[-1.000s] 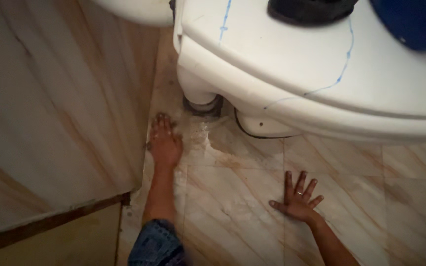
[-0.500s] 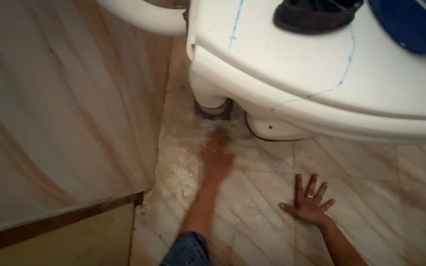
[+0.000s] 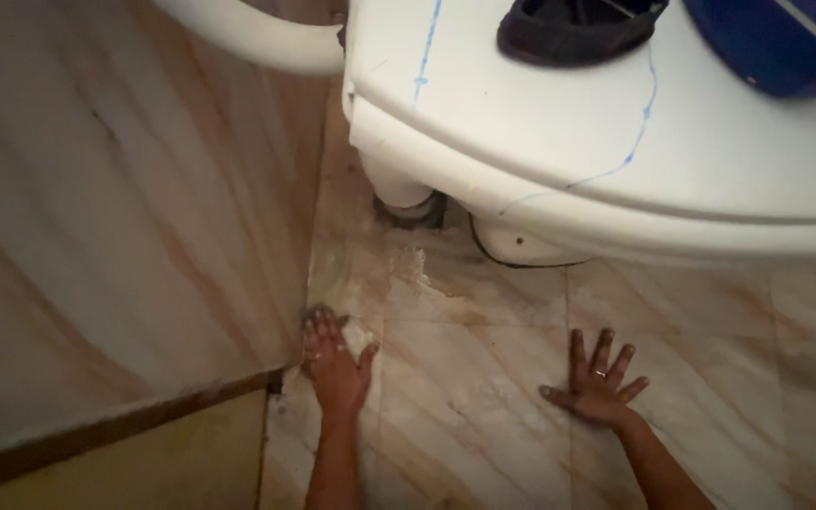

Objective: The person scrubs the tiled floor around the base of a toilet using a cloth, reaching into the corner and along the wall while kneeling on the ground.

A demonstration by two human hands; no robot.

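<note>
My left hand (image 3: 334, 364) lies flat on the marbled floor tile (image 3: 465, 378), close to the corner of the wall panel, over a pale wet or soapy smear (image 3: 399, 283). Whether a small cloth sits under its fingers I cannot tell. My right hand (image 3: 595, 382) rests flat on the tile further right, fingers spread, a ring on one finger, holding nothing. Above both hands stands a white toilet (image 3: 616, 151) with its lid closed.
A dark cloth-like object (image 3: 573, 30) and a blue rounded object (image 3: 776, 42) sit on the toilet lid. A marbled wall panel (image 3: 125, 217) fills the left side. A white curved pipe (image 3: 247, 38) runs at top left. A dark ring (image 3: 413, 212) surrounds the toilet base.
My left hand has swept over the wet patch, first toward the toilet base, then back to the wall corner. My right hand has stayed flat on the tile.
</note>
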